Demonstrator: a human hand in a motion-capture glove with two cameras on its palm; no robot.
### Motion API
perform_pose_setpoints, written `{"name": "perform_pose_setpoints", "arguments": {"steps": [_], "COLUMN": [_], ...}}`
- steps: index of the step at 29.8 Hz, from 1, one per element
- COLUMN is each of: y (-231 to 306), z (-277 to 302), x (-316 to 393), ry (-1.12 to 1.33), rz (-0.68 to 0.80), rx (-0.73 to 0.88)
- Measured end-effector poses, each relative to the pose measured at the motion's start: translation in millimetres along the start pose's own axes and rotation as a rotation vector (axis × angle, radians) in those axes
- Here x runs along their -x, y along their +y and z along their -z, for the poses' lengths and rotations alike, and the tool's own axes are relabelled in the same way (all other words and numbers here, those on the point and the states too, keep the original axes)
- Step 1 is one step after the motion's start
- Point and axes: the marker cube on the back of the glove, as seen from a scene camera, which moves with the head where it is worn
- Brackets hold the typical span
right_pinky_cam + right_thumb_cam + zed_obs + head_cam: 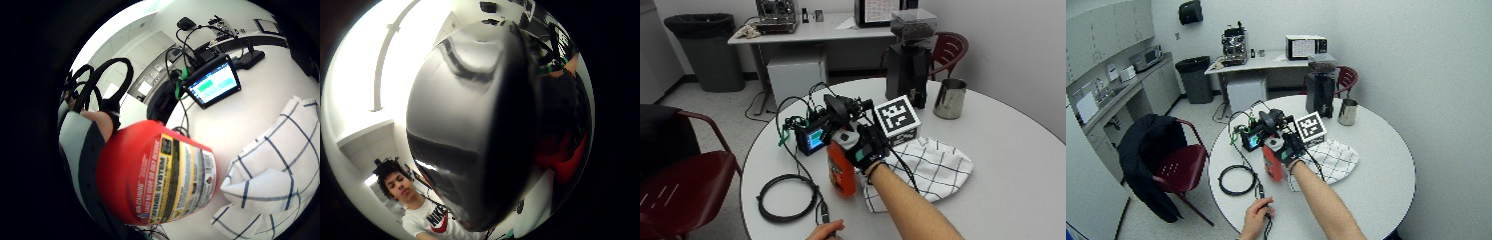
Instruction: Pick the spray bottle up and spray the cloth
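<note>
Small white-walled room with a round white table (1013,165), dark red chairs (686,180), a grey side table (806,32) against the wall, a black-lined bin (700,50), and wall cabinets (1106,30) over a counter (1106,100).

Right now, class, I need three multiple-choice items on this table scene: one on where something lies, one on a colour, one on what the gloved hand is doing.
1. Where is the cloth?
A. on the table beside the bottle
B. on the chair
C. in the bin

2. What colour is the bottle?
A. blue
B. red-orange
C. green

3. What is the gloved hand doing?
A. lying flat on the cloth
B. hanging idle off the table
C. gripping the top of the bottle

Answers:
1. A, the checked cloth lies on the table next to the bottle.
2. B, its body shows red-orange in the outside and palm views.
3. C, the fingers curl round the bottle's top in the outside view.
</note>
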Motion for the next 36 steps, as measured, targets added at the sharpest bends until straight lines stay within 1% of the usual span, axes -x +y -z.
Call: {"name": "perform_pose_setpoints", "arguments": {"steps": [13,24,28,36], "y": [-1,20,28,48], "z": [-4,-11,1,39], "x": [2,-14,-12,-5], "ry": [-0.020,-0.050,-0.028,0.101], "rz": [0.008,-0.072,-0.076,-0.068], "rx": [0.007,0.087,0.094,0.124]}}
